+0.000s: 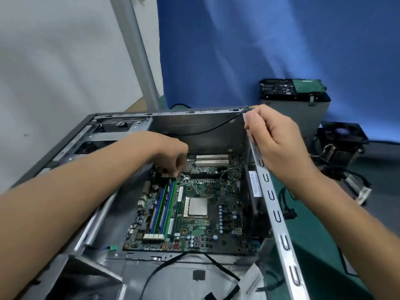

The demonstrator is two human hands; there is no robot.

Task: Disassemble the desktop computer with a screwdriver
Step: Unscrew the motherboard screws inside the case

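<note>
The desktop computer [194, 135] lay open on its side under both arms, so the motherboard [201, 191] faced up between the hands. The right hand [275, 144] was closed round the metal side rail [272, 204] at the far corner, probably to keep the case from sliding. A black cable [205, 132] ran up to this hand. The left hand [173, 152] reached down inside, its fingers curled onto a small white part [167, 175] at the far end of the memory slots [164, 208]; whether it pinched or only touched, I cannot tell. No screwdriver was visible. Beyond the right hand stood a removed drive [296, 94] and a cooler [342, 137], so I judge the work was well advanced
</note>
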